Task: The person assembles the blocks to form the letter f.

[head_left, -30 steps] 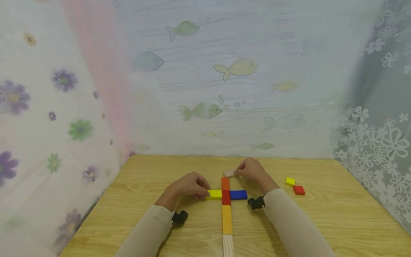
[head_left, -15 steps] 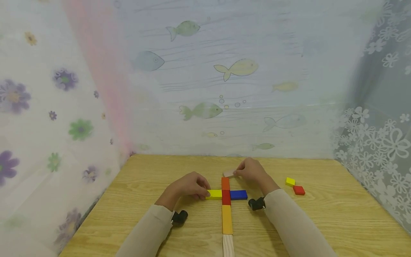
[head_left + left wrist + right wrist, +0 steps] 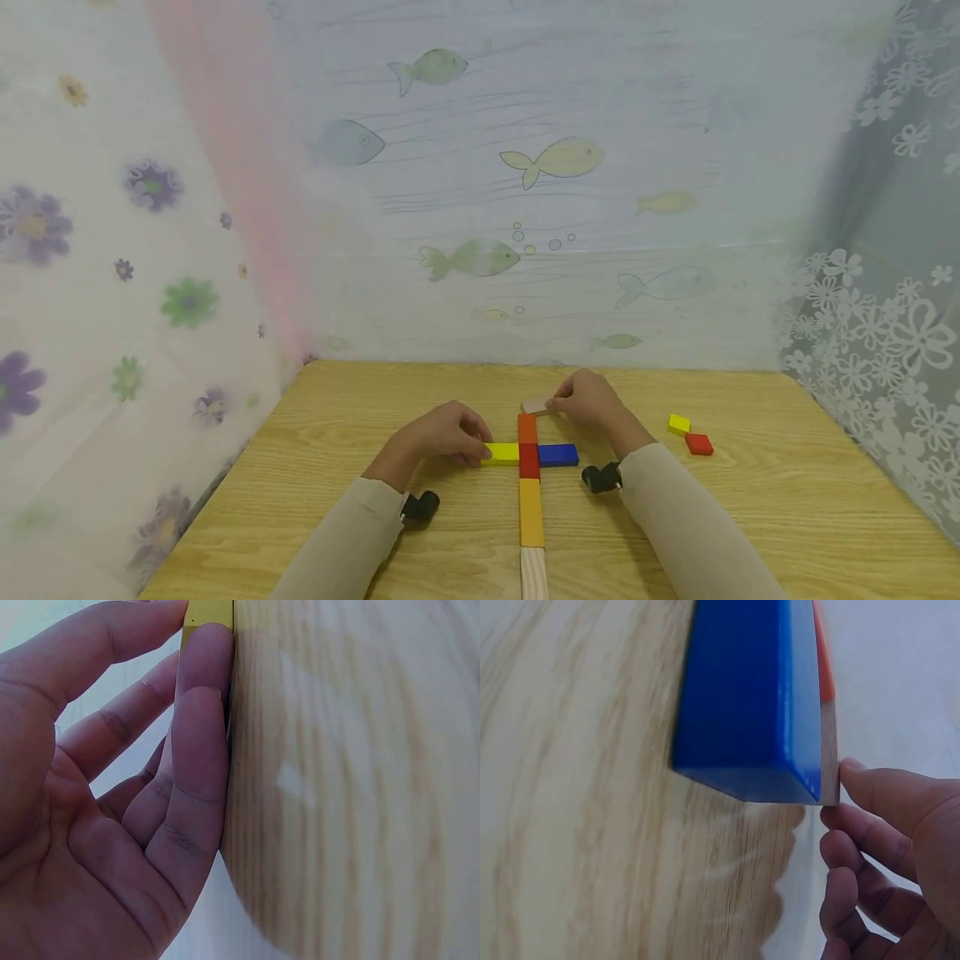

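Observation:
My left hand (image 3: 441, 435) pinches the left end of a yellow block (image 3: 502, 454), whose right end meets a red block (image 3: 528, 461). In the left wrist view, the thumb and fingertips sit at the end of that block, low against the table. With thumb and index finger, my right hand (image 3: 588, 397) pinches a plain wooden block (image 3: 535, 406) at the far end, lying at a slant by the orange block (image 3: 527, 428). A blue block (image 3: 558, 455) lies against the red one's right side; it partly hides the wooden block in the right wrist view.
Toward me, an amber block (image 3: 531, 512) and a pale wood-grain block (image 3: 533, 573) continue the row. Off to the right lie a small yellow block (image 3: 678, 424) and a small red block (image 3: 699, 444). A fish-print curtain (image 3: 450, 200) hangs behind the wooden table (image 3: 337, 400).

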The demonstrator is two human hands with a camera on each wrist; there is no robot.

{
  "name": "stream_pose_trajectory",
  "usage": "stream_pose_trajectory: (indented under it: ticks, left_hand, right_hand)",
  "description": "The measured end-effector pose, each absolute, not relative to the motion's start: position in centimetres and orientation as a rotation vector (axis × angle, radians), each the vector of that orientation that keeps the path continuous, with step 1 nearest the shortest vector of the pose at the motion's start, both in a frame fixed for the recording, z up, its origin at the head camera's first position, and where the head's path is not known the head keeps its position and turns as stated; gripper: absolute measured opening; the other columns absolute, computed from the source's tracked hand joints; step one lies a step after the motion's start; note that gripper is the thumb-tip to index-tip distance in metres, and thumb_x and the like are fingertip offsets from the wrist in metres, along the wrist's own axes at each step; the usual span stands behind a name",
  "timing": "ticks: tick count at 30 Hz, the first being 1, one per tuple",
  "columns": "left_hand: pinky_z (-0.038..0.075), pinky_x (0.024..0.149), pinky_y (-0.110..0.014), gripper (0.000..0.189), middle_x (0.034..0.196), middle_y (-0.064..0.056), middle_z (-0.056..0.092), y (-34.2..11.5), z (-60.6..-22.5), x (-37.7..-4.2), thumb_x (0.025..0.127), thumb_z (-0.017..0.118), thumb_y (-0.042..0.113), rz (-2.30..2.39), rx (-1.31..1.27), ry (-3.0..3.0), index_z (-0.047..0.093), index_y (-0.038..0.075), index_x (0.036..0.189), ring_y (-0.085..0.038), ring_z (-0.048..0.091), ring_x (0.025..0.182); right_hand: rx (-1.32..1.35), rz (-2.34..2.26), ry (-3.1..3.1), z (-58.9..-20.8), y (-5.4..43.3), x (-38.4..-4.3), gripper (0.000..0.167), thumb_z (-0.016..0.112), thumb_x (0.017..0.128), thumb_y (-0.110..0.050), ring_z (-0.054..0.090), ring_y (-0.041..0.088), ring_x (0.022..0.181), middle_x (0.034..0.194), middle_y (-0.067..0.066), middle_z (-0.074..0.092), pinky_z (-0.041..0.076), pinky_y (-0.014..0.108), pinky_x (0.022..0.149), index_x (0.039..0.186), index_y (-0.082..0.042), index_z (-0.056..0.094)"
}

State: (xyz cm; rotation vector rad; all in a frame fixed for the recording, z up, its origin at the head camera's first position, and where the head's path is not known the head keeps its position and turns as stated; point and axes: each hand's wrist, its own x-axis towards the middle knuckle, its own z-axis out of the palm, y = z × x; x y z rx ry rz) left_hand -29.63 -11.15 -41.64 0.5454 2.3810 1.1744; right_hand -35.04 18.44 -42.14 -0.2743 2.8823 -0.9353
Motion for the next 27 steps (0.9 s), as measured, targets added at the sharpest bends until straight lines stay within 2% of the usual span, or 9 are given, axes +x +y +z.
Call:
stream_pose_trajectory:
  ticks: [10,15,21,27]
  left_hand:
    - [0.063,0.073,-0.035,0.018,0.086,-0.003,0.077,-11.1,-41.7,-29.6,0.087,0.083,0.018,1.176,0.534,2.382,0.078,0.009,0.102,-0.019,0.073,0.074]
    - [0.063,0.073,-0.035,0.018,0.085,-0.003,0.076,-11.1,-41.6,-29.6,0.087,0.083,0.018,1.175,0.534,2.383,0.078,0.009,0.102,-0.019,0.073,0.074]
    - [0.063,0.073,-0.035,0.018,0.086,-0.003,0.077,-11.1,-41.6,-29.6,0.087,0.082,0.017,1.177,0.534,2.376,0.078,0.009,0.102,-0.019,0.073,0.074]
    - [0.063,0.072,-0.035,0.018,0.085,-0.004,0.077,-11.1,-41.6,-29.6,0.088,0.082,0.017,1.183,0.535,2.378,0.078,0.009,0.103,-0.018,0.073,0.074]
  right_hand:
    - [-0.322,-0.908,2.920,-41.3,19.3,-34.2,0.022,0.076,0.094,-0.034,0.059,0.021,0.079,0.096,0.001,0.074,0.048,0.032,0.068,0.098,-0.014,0.083]
    - [-0.398,-0.897,2.951,-40.9,20.4,-34.0,0.022,0.074,0.096,-0.034,0.061,0.018,0.080,0.097,0.000,0.076,0.054,0.034,0.072,0.099,-0.014,0.082]
    - [-0.480,-0.923,2.985,-40.3,22.3,-33.2,0.021,0.072,0.098,-0.034,0.068,0.021,0.093,0.105,0.001,0.076,0.059,0.044,0.082,0.104,-0.015,0.081]
    - [-0.484,-1.011,3.005,-39.6,24.7,-31.8,0.024,0.070,0.099,-0.035,0.069,0.027,0.100,0.113,0.005,0.075,0.059,0.043,0.079,0.111,-0.016,0.078]
